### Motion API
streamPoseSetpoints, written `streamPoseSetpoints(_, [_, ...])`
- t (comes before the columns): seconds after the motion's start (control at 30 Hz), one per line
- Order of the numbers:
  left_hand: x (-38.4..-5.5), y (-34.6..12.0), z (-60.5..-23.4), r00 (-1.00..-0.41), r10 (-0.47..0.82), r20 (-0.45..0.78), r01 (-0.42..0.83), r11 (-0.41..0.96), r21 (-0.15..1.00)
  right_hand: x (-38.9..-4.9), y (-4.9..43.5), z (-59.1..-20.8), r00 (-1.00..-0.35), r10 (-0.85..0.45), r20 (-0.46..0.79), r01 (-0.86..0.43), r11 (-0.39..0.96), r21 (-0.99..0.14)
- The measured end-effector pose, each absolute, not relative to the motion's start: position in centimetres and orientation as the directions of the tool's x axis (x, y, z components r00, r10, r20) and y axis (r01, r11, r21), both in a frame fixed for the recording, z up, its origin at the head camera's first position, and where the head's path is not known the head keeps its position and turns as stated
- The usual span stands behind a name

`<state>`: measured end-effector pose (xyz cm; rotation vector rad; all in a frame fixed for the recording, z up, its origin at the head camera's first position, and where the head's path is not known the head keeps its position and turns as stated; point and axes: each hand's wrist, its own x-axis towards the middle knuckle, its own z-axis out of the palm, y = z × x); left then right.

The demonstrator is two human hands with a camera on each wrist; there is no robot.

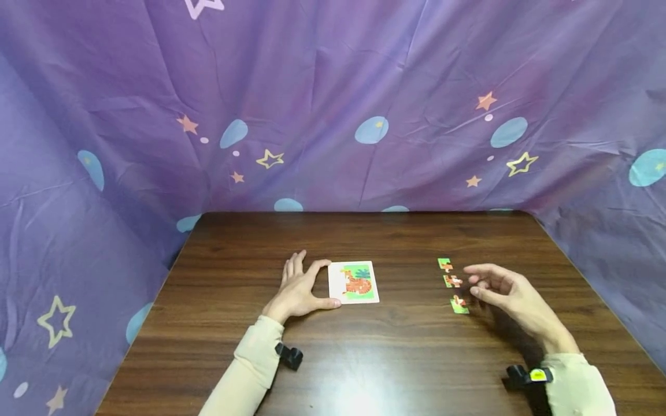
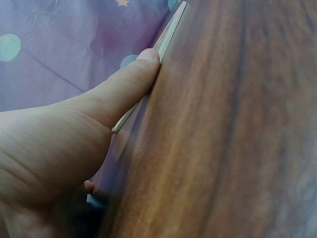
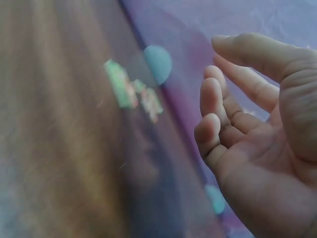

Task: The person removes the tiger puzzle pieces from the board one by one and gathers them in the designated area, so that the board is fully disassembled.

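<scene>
A square white-bordered puzzle board point(image 1: 352, 282) with a picture of an orange striped animal on green lies flat on the table. My left hand point(image 1: 299, 292) holds it at the left side, index fingertip at the upper left corner and thumb at the lower left. In the left wrist view the thumb point(image 2: 131, 79) lies against the edge of the board point(image 2: 173, 32). To the right, puzzle pieces in green, orange and white lie in a column: a top piece point(image 1: 444, 264), a middle piece point(image 1: 451, 281) and a lower piece point(image 1: 459, 305). Beside them hovers my right hand point(image 1: 502, 289), fingers loosely bent, holding nothing.
The brown wood-grain table point(image 1: 395, 341) reaches back to a purple curtain point(image 1: 333, 104) printed with stars and blue ovals, which also hangs at both sides. A black camera mount sits on the left wrist point(image 1: 289, 356) and another on the right wrist point(image 1: 525, 375).
</scene>
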<state>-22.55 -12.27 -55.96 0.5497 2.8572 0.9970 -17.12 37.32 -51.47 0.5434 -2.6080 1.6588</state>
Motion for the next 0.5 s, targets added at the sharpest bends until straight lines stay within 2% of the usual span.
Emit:
streamPoseSetpoints(0.17, [-22.6,-12.2,-55.8,-0.934,0.350,0.067,0.315,0.725,0.612,-17.7,36.2,-49.2,-0.950,-0.234,0.208,-0.286,0.381,-0.879])
streamPoseSetpoints(0.4, [-22.5,-12.2,-55.9,-0.933,0.355,0.056,0.313,0.728,0.610,-19.1,34.0,-46.8,-0.920,-0.275,0.280,-0.372,0.383,-0.846])
streamPoseSetpoints(0.5, [-22.4,-12.2,-56.0,-0.933,0.355,0.063,0.317,0.727,0.609,-19.9,32.6,-46.2,-0.905,-0.295,0.305,-0.398,0.342,-0.851])
